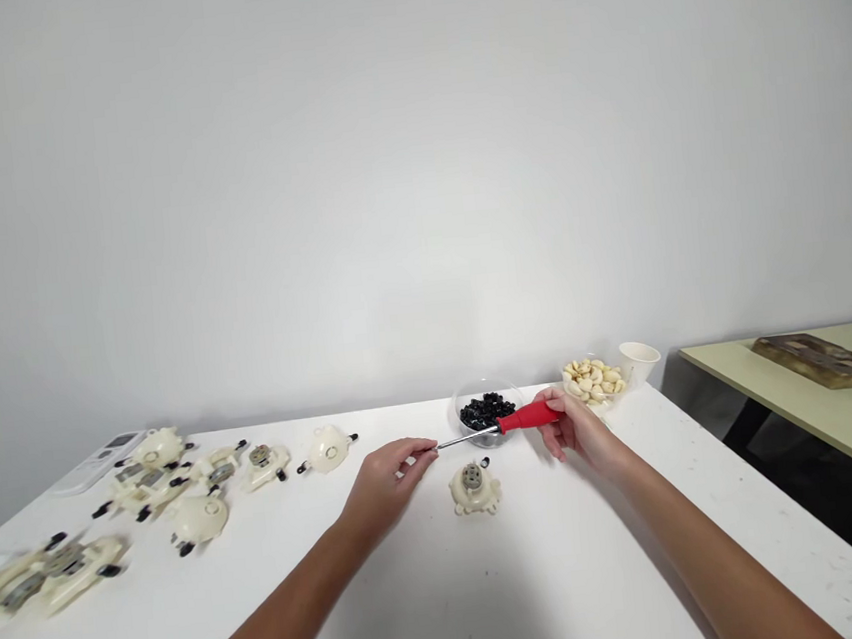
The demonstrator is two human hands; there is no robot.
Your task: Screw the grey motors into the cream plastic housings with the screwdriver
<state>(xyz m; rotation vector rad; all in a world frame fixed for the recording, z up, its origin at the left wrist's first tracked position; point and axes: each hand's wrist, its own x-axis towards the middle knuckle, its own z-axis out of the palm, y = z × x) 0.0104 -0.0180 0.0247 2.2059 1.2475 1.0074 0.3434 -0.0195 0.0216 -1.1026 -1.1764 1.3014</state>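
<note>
My right hand (pixel 573 426) grips the red handle of a screwdriver (pixel 528 417), whose metal shaft points left. At the shaft's tip, the thumb and fingers of my left hand (pixel 395 471) are pinched together; whatever sits between them, perhaps a small screw, is too small to make out. Below the shaft, a cream plastic part (pixel 474 496) with a grey round insert lies on the white table (pixel 423 601), one black piece at its upper right edge. Behind the screwdriver stands a clear bowl (pixel 487 386) of small black pieces (pixel 486 409).
Several cream parts with black tips, one of them domed (pixel 328 449), lie on the left, near a white remote control (pixel 100 463). Back right are a container of cream pieces (pixel 593 381) and a white cup (pixel 639 363). Another table (pixel 804 414) bears a brown block (pixel 826 361).
</note>
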